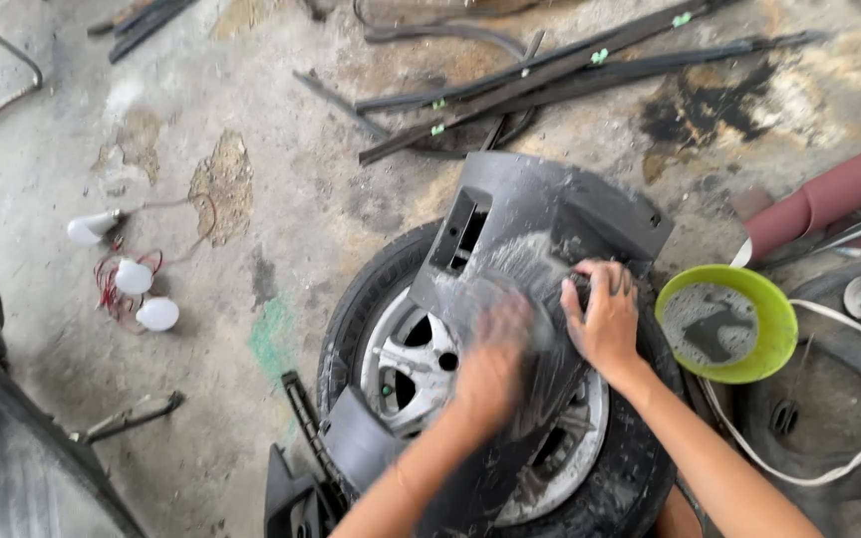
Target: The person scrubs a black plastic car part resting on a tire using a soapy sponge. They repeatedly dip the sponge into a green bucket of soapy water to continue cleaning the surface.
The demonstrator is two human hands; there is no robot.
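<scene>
Left hand (492, 364) is motion-blurred, pressed flat on the dark grey plastic bumper panel (535, 249) — can't tell whether it's open or gripping something. Forearm comes up from bottom centre. Right hand (605, 317) is palm down on the same panel, fingers curled over its right edge, bracing it; forearm runs in from lower right.

The panel lies across a black car tyre on a silver alloy wheel (413, 361), which lies flat on the floor. Pale, wet-looking scuffed patch on the panel between the hands.

Just right of the right hand: a lime-green plastic bowl (771, 329) of murky grey water with something dark submerged in it. Beyond it, dark red rolls of abrasive paper (829, 194) and a white hose (829, 468) — orange cable at the far-right edge.

Floor is stained, patchy bare concrete (281, 219). Long black rubber trim strips (550, 75) lie at top. Three white light bulbs on red wires (134, 279) to the left. More dark plastic parts (301, 488) at lower left of the tyre.
</scene>
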